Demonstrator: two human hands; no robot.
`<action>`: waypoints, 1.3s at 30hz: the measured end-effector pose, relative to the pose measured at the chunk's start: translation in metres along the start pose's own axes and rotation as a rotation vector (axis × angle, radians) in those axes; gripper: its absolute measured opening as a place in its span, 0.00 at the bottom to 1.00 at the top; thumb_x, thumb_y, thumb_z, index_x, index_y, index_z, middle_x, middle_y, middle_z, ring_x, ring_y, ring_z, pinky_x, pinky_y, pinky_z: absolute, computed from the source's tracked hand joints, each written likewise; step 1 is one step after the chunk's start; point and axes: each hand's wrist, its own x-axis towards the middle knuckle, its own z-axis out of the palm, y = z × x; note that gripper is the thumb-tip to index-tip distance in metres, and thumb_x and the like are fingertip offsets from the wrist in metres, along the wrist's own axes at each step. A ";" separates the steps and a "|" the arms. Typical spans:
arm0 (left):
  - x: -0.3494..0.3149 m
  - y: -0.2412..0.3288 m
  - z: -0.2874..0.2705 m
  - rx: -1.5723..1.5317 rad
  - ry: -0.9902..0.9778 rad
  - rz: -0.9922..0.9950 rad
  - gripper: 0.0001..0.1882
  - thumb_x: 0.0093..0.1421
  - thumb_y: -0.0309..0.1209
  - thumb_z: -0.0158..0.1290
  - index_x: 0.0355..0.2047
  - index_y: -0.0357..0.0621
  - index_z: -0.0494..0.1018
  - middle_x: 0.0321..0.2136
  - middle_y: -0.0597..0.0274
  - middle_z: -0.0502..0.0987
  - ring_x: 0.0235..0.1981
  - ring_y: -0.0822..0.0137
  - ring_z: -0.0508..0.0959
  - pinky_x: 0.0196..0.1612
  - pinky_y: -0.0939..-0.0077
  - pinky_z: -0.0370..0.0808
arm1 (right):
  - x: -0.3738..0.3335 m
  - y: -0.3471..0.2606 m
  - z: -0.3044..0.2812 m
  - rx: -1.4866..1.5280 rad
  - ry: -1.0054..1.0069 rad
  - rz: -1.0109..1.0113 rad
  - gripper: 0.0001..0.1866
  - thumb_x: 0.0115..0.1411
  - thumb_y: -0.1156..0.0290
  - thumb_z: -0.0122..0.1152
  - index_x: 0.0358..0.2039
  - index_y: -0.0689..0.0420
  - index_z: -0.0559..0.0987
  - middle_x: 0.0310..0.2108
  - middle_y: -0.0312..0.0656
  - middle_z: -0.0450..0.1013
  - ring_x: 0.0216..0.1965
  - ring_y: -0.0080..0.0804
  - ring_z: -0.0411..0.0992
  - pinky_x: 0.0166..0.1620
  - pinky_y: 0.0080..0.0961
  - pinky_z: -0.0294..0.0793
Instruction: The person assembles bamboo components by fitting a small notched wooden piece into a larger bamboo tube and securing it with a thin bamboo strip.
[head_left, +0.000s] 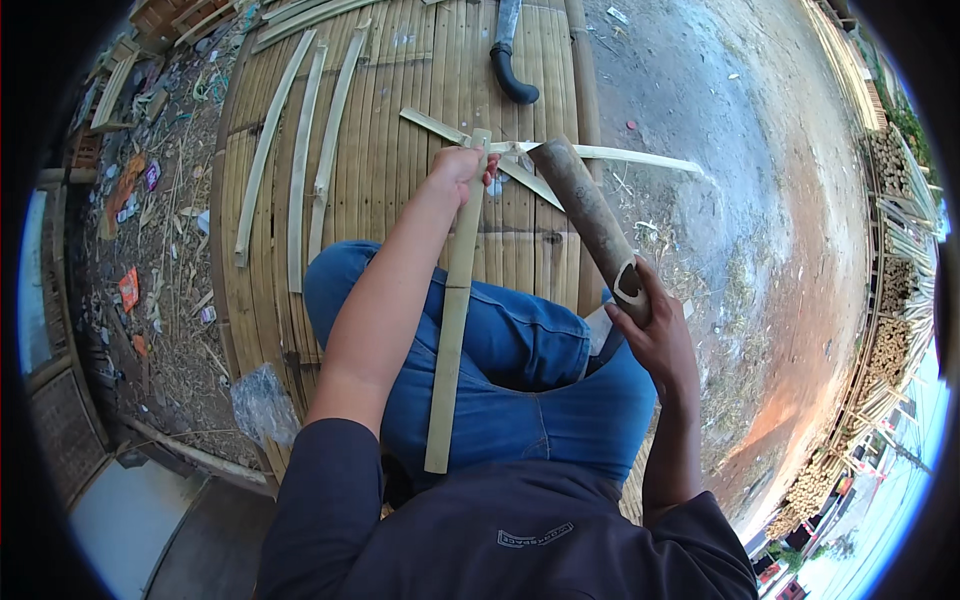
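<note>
My left hand (465,170) is closed around the upper part of a flat bamboo strip (452,330), which runs down across my lap. In my right hand (658,335) is the lower end of a hollow bamboo tube (590,212), tilted with its far end up and left. That far end overlaps a pale thin strip (640,155) reaching from beside my left hand out past the bench's right edge; I cannot tell whether the two touch. Under it lies another bamboo strip (535,185), set diagonally. Beyond, a large blade with a curved black handle (512,82) rests on the bench.
I sit cross-legged on a bamboo-slat bench (400,85). Several long split strips (305,170) lie at its left. A crumpled clear plastic bag (263,403) is at the left edge. Litter covers the ground at left; stacked bamboo poles (888,350) line the far right.
</note>
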 end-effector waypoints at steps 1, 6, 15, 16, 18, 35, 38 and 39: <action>0.002 0.000 0.001 -0.060 -0.021 -0.011 0.12 0.74 0.31 0.43 0.46 0.33 0.71 0.34 0.55 0.80 0.26 0.70 0.77 0.23 0.77 0.73 | 0.004 0.003 0.000 -0.001 -0.008 0.013 0.36 0.60 0.61 0.68 0.66 0.55 0.65 0.41 0.58 0.79 0.44 0.58 0.78 0.47 0.46 0.76; 0.010 -0.002 0.000 -0.107 -0.033 -0.028 0.13 0.74 0.30 0.43 0.51 0.33 0.68 0.37 0.53 0.79 0.28 0.69 0.76 0.23 0.77 0.73 | 0.034 0.010 0.007 0.054 -0.028 0.033 0.36 0.60 0.59 0.68 0.65 0.56 0.66 0.44 0.58 0.79 0.48 0.58 0.78 0.50 0.44 0.76; -0.002 0.008 0.000 -0.056 0.002 -0.002 0.12 0.73 0.31 0.46 0.46 0.35 0.74 0.36 0.56 0.81 0.30 0.70 0.79 0.28 0.75 0.77 | 0.080 0.005 0.032 0.099 -0.061 -0.030 0.35 0.59 0.59 0.70 0.63 0.56 0.67 0.43 0.59 0.79 0.48 0.59 0.78 0.50 0.44 0.76; -0.003 0.008 0.002 -0.037 0.022 0.017 0.12 0.73 0.31 0.46 0.45 0.35 0.75 0.35 0.57 0.81 0.31 0.70 0.80 0.29 0.74 0.78 | 0.084 0.005 0.036 0.128 -0.059 -0.023 0.35 0.58 0.59 0.70 0.62 0.56 0.67 0.43 0.58 0.79 0.48 0.59 0.78 0.49 0.44 0.76; -0.005 0.009 0.003 -0.047 0.032 0.003 0.12 0.73 0.31 0.46 0.45 0.35 0.75 0.35 0.58 0.82 0.32 0.69 0.81 0.30 0.74 0.78 | 0.088 0.006 0.042 0.158 -0.061 -0.016 0.34 0.58 0.60 0.71 0.61 0.57 0.68 0.42 0.58 0.79 0.47 0.58 0.78 0.49 0.44 0.76; -0.023 0.034 0.001 -0.107 0.078 0.138 0.08 0.72 0.28 0.48 0.43 0.33 0.69 0.33 0.52 0.82 0.27 0.68 0.79 0.25 0.71 0.72 | 0.136 0.016 0.038 -0.079 0.057 0.014 0.28 0.48 0.67 0.69 0.50 0.62 0.76 0.44 0.57 0.77 0.48 0.56 0.76 0.52 0.44 0.73; -0.028 0.048 -0.004 -0.126 0.084 0.159 0.08 0.71 0.28 0.48 0.43 0.33 0.69 0.34 0.51 0.82 0.26 0.68 0.78 0.25 0.72 0.73 | 0.175 0.009 0.022 -0.113 0.091 -0.070 0.31 0.47 0.68 0.67 0.54 0.62 0.75 0.55 0.55 0.71 0.56 0.52 0.71 0.59 0.41 0.68; -0.030 0.055 -0.007 -0.093 0.082 0.152 0.08 0.71 0.28 0.49 0.43 0.34 0.69 0.35 0.51 0.82 0.27 0.69 0.78 0.25 0.73 0.73 | 0.189 0.007 0.017 -0.094 0.137 -0.127 0.33 0.46 0.68 0.67 0.55 0.62 0.74 0.58 0.54 0.69 0.58 0.52 0.69 0.62 0.40 0.67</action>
